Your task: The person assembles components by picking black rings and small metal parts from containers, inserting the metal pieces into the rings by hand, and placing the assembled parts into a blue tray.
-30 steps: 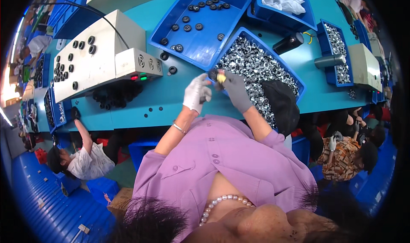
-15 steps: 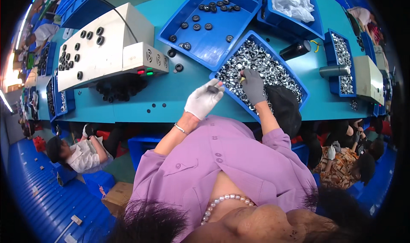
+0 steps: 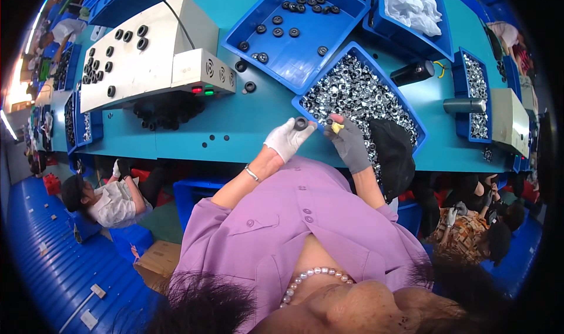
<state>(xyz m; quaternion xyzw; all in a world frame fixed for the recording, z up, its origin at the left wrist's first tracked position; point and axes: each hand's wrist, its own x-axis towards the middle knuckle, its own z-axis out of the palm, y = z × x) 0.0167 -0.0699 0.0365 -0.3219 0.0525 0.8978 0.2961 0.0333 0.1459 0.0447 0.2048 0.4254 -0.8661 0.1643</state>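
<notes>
My left hand (image 3: pixel 283 141), in a white glove, pinches a black rubber ring (image 3: pixel 301 123) with its round face turned up. Close beside it is my right hand (image 3: pixel 354 151) in a grey glove, a yellow covering on one fingertip. Its fingers are closed around a small piece at their tips, too small to make out. Both hands are over the near left side of a blue bin (image 3: pixel 302 106) heaped with small shiny metal pieces (image 3: pixel 352 87). A black cloth (image 3: pixel 392 158) hangs over that bin's near right corner.
Behind is another blue bin (image 3: pixel 288 55) with several black rings. A white machine box (image 3: pixel 197 70) with black rings on top stands left. A black bottle (image 3: pixel 414 71), a bin with white plastic bags (image 3: pixel 411 8) and a metal cylinder (image 3: pixel 464 105) are right. Other people sit on both sides.
My right hand has drawn back from the metal pieces toward me and turned its fingertips toward the left hand. The left hand has tipped the black ring so its face shows.
</notes>
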